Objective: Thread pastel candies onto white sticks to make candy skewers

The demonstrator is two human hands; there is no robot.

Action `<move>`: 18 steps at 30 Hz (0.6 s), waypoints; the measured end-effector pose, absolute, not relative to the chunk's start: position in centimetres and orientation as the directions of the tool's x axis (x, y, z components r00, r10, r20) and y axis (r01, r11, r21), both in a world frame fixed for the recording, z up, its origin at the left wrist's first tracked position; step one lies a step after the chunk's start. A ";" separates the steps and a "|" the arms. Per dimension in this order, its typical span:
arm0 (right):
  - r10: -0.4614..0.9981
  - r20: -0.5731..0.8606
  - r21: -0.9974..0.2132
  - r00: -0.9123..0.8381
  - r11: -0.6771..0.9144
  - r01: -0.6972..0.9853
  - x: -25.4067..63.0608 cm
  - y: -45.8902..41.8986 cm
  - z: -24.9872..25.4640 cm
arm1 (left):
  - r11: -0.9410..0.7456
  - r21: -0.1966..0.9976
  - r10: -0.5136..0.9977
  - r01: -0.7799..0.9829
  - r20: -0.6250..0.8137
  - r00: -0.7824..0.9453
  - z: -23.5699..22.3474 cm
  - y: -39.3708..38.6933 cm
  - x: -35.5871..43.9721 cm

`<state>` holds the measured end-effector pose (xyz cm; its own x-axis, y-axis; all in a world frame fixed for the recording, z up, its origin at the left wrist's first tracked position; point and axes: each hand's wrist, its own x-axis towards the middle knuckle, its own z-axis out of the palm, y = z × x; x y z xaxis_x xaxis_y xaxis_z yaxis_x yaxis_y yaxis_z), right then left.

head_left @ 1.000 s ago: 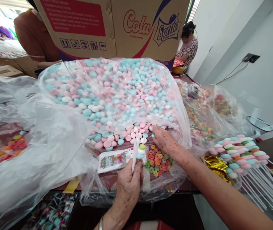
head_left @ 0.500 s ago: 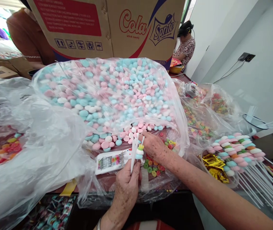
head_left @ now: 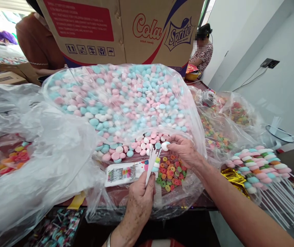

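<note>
My left hand [head_left: 142,195] is closed round a bundle of white sticks [head_left: 152,163]. One stick in it carries a green gummy ring and white and blue marshmallows [head_left: 156,165]. To the right and a little higher, my right hand [head_left: 184,149] pinches a white and blue marshmallow [head_left: 165,146]; I cannot tell whether this is one piece or two together. Loose pink, white and blue marshmallows [head_left: 143,145] spill from a large clear bag [head_left: 198,123] just beyond my hands. Below my right hand lie sugary gummy rings [head_left: 171,173] in orange, green and red.
A flat printed packet [head_left: 122,174] lies left of the sticks. Finished marshmallow skewers [head_left: 260,168] are stacked at right beside gold ties [head_left: 233,176]. A big carton [head_left: 147,31] stands behind the bag. Two people [head_left: 40,41] work farther back. Crumpled plastic [head_left: 59,144] covers the left side.
My right hand moved left to the stick's tip, then back right, where it now pinches the white and blue marshmallow. The sticks in my left hand have tilted to the right.
</note>
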<state>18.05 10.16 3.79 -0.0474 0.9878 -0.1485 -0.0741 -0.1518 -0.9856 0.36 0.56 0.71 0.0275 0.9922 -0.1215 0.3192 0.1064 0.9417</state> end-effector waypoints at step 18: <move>0.973 -0.200 -0.930 -0.116 -0.226 -0.290 18.8 9.8 4.9 | 0.020 0.916 0.994 0.402 -0.060 0.087 1.3 0.7 0.4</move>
